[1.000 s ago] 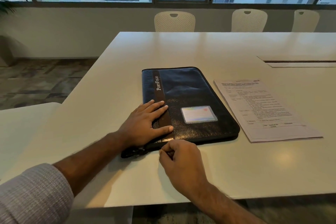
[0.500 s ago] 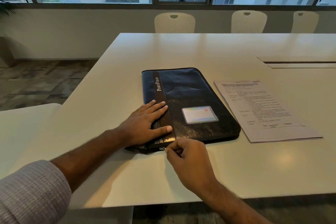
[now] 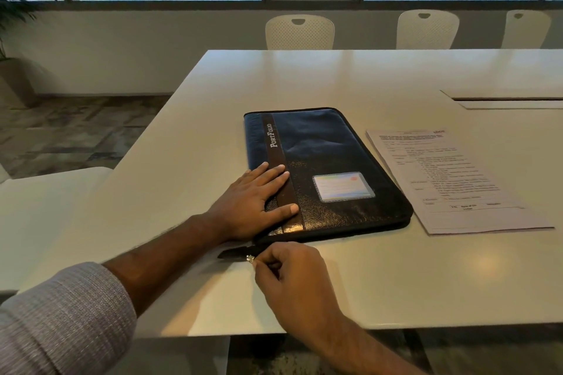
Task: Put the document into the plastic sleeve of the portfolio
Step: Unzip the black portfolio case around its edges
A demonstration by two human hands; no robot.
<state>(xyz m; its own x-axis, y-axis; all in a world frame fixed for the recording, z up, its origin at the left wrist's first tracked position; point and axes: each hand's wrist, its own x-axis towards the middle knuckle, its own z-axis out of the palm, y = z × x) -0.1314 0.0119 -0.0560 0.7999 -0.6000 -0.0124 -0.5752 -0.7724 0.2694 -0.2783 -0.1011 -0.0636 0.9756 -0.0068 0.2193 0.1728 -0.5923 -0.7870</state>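
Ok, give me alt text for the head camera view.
A left hand presses flat on a closed dark portfolio while the right hand pinches its zipper pull at the near corner; a printed document lies beside it.

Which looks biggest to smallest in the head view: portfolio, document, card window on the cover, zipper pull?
1. portfolio and document: similar apparent footprint, so not ranked apart.
2. card window.
3. zipper pull, pinched by the right hand.

White table point(image 3: 335, 79), three chairs point(image 3: 299, 32)
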